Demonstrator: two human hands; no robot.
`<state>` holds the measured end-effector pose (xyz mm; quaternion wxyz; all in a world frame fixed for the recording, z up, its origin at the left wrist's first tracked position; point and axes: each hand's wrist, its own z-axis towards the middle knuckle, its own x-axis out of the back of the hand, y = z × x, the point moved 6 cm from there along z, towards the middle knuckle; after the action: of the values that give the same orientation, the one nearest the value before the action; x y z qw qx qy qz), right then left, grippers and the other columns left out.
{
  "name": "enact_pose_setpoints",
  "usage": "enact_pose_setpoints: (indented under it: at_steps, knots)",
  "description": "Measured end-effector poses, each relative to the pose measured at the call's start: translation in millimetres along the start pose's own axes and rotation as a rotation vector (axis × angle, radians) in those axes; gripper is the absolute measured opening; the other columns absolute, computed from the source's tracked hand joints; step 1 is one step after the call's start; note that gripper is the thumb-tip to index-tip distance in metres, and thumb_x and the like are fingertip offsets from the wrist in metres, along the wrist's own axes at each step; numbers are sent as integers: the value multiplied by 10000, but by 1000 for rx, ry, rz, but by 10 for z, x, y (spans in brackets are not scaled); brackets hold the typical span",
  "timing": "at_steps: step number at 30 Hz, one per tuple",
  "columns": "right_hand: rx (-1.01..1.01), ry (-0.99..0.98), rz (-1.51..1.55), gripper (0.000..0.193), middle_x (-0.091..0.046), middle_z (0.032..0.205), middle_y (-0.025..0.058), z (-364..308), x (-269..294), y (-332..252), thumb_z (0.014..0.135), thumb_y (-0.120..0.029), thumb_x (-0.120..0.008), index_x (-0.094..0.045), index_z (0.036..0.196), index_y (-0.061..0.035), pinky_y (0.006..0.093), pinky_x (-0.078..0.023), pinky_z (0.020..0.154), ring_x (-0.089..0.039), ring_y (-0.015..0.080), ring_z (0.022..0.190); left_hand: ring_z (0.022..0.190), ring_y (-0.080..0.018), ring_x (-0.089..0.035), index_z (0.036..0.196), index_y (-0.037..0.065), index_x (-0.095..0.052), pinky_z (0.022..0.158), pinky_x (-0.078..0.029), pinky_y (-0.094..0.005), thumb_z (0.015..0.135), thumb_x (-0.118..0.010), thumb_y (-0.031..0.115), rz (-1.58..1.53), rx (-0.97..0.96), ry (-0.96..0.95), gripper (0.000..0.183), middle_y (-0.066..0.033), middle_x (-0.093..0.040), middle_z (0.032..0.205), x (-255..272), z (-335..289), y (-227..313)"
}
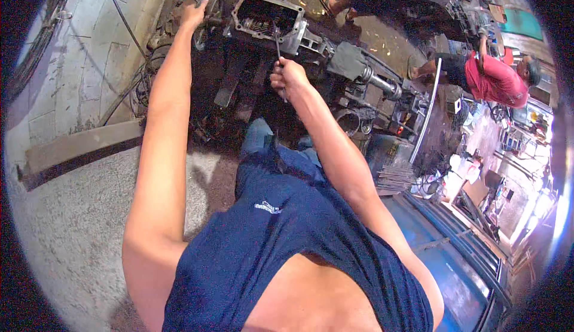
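Observation:
My right hand (288,76) is closed round a thin metal rod (278,48), whose lower end shows below the fist. The rod's upper end reaches into an open gearbox housing (291,3), a grey metal casing with a flanged, bolt-holed rim. Dark gears (258,27) lie inside the casing. At the upper left, my left hand (192,15) is stretched out over greasy metal parts, beside a round dark part (209,18). Its fingers are bent with the thumb up, partly hidden; what they hold is too small to make out.
A shaft assembly (382,84) extends right from the housing. A long pale curved pipe (431,110) stands beyond it. Another person in a red shirt (493,81) works at the right. A beam (84,149) lies by the left wall; a blue metal panel (442,266) is at lower right.

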<state>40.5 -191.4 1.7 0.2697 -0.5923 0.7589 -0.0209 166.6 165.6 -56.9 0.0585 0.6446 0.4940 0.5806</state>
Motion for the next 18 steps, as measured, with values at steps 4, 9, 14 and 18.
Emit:
enact_pose_setpoints:
  at_steps: [4, 9, 14, 18]
  knots:
    - [-64, -65, 319, 236, -294, 551, -25, 36, -174, 54, 972, -220, -368, -425, 772, -110, 258, -181, 347, -237, 93, 414, 1069, -392, -582, 1145, 28, -630, 921, -430, -467, 835, -436, 692, 129, -20, 181, 758, -251, -629, 1092, -33, -109, -110]
    - [-144, -120, 497, 258, -278, 547, -38, 30, -306, -51, 967, -229, -362, -400, 743, -108, 251, -154, 338, -228, 95, 406, 1158, -413, -516, 1289, 80, -540, 966, -403, -483, 840, -402, 701, 65, 19, 187, 779, -253, -552, 1238, -81, -262, -286]
    - [-162, -32, 519, 266, -279, 543, -34, 116, -400, -70, 964, -231, -357, -393, 729, -111, 255, -141, 329, -232, 97, 401, 1095, -408, -562, 1190, 52, -604, 913, -433, -509, 861, -389, 669, 245, 32, 74, 732, -258, -587, 1176, -37, -38, 3]
    - [-79, -7, 405, 248, -302, 551, -30, 131, -164, -165, 969, -217, -364, -408, 745, -118, 257, -155, 334, -245, 96, 407, 1011, -411, -608, 1027, 29, -678, 854, -464, -523, 879, -394, 620, 429, -43, 88, 672, -243, -641, 1067, -92, 263, 299]
